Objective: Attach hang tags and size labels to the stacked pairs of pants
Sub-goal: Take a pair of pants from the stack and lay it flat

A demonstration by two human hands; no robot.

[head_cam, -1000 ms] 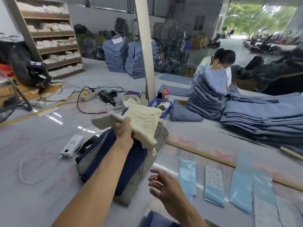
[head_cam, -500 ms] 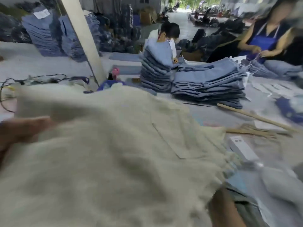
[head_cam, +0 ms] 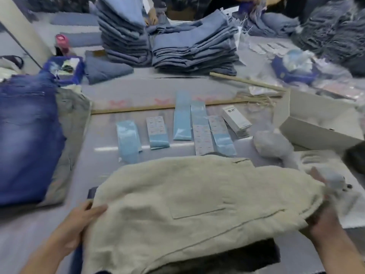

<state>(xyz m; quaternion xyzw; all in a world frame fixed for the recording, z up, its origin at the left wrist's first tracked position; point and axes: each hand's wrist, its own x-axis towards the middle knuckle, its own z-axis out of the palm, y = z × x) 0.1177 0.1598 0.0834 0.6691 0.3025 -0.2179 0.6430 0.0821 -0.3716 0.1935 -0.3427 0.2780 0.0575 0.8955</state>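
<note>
**Cream pants held over the work pile, labels close ahead**

The cream pants (head_cam: 197,204) are the largest thing in front of the person and lie spread over darker garments at the near edge of the table (head_cam: 158,91). The left hand (head_cam: 79,224) grips their left edge, fingers curled over the cloth. The right hand (head_cam: 324,220) holds the right edge, though blur hides how its fingers lie.

Risks, biggest first. The jeans pile (head_cam: 29,135) to the left sits close to the pants; a wide sweep of cloth could drag it askew. The pants' far edge lies just short of the label strips (head_cam: 183,119), and one strip already disappears beneath it, so any slide forward would likely scatter or crease them. The loose, bunched right edge could slip from the hand and bury the waistband where a tag probably goes.

Containers. The open box (head_cam: 316,123) at the right shows pale walls; its contents are not visible. The blue tray (head_cam: 79,70) at the far left holds small dark and white items, too blurred to name. A second blue tray (head_cam: 290,74) at the far right holds crumpled clear plastic. A small white carton (head_cam: 236,119) lies closed beside the strips.
</note>
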